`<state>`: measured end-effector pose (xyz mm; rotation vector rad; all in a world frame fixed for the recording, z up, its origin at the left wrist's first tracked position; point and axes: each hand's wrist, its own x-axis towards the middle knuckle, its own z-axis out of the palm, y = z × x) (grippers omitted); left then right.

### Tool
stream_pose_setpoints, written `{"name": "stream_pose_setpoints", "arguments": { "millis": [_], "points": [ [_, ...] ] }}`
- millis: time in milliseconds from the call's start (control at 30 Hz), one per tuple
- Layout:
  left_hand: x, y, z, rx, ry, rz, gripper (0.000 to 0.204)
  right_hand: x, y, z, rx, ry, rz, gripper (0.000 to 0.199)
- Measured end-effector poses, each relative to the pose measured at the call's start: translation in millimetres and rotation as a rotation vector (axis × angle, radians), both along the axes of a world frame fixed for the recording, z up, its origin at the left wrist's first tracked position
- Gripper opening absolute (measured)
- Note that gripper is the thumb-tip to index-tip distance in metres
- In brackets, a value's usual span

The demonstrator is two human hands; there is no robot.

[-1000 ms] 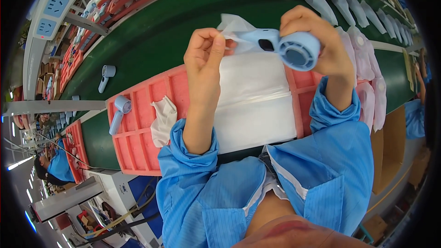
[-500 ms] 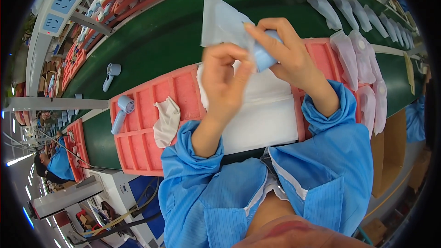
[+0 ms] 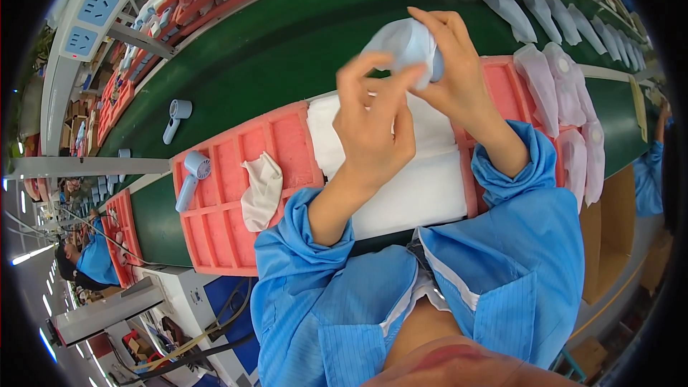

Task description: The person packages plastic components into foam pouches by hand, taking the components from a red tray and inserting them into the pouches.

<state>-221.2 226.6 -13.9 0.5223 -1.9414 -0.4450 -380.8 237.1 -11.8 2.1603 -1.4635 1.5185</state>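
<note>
Above the white stack, my right hand (image 3: pixel 459 68) is closed round a light-blue handheld fan (image 3: pixel 438 64), most of which is hidden by fingers and a thin translucent white bag (image 3: pixel 401 37). The bag bunches over the fan's far left side. My left hand (image 3: pixel 376 118) is at the near left of the bag, its fingers apart and blurred. One of its fingertips overlaps the fan; whether it touches cannot be made out. Below both hands lies a stack of flat white bags or sheets (image 3: pixel 408 197).
A pink compartment tray (image 3: pixel 226 226) holds a light-blue fan (image 3: pixel 192 175) and a whitish cloth piece (image 3: pixel 262 190). Another fan (image 3: pixel 175 118) lies on the green belt (image 3: pixel 272 50). Bagged fans (image 3: pixel 566 86) lie at right; more bagged items (image 3: pixel 505 8) line the far right.
The bag, spread out flat to the left before, is now gathered over the fan. My left hand has shifted right and its fingers have parted. My right hand has tilted the fan.
</note>
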Motion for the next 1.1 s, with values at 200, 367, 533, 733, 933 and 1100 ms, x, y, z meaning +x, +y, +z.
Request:
{"name": "stream_pose_setpoints", "arguments": {
  "millis": [200, 367, 533, 733, 933, 1100],
  "points": [
    [-3, -16, -3, 0.081, -0.077, 0.114, 0.056, 14, 11, -2, 0.268, -0.345, 0.298, 0.075],
    [30, -41, -5, 0.361, 0.180, -0.249, 0.056, 9, -2, 1, 0.104, -0.154, 0.272, 0.067],
    [23, -33, 10, 0.578, 0.548, -0.353, 0.054, -2, -9, -22, 0.716, -0.273, 0.555, 0.056],
    [13, -33, -6, 0.394, 0.566, -0.096, 0.044, 3, -9, -20, 0.156, 0.042, -0.114, 0.036],
    [22, -32, -3, -0.013, 0.301, 0.120, 0.024, 9, -1, -18, 0.130, 0.079, -0.155, 0.033],
    [27, -31, 5, 0.193, 0.324, 0.270, 0.018, 6, 8, -10, 0.385, -0.239, -0.024, 0.032]
  ]
}}
